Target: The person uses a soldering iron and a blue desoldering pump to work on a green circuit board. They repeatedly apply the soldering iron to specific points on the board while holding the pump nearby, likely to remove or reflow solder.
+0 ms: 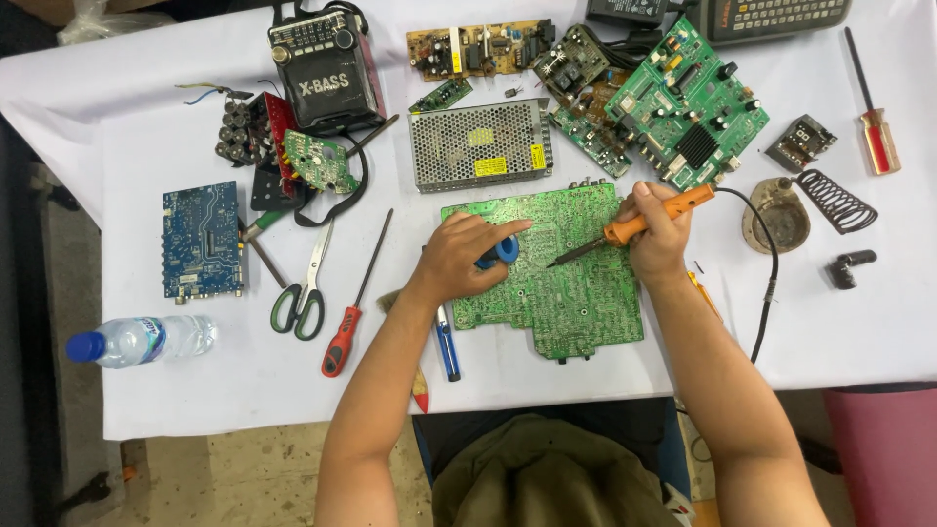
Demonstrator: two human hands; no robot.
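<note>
Two bare hands work over the large green printed circuit board (pixel 556 268), which lies solder side up on the white table cover (pixel 839 332) at the near middle, just in front of the perforated grey metal power supply box (pixel 478 143). The right hand (pixel 656 234) is closed around the orange handle of the soldering iron (pixel 634 226), at the board's right edge, with the dark tip angled down-left onto the board's centre. The left hand (pixel 464 259) presses on the board's left part, fingers folded over a blue desoldering pump (pixel 500 254); how firmly it grips I cannot tell. To do this well, I judge the left hand should pin the board flat, the tip rest on one joint only, and the black cord (pixel 771 283) trailing right of the board stay slack.
</note>
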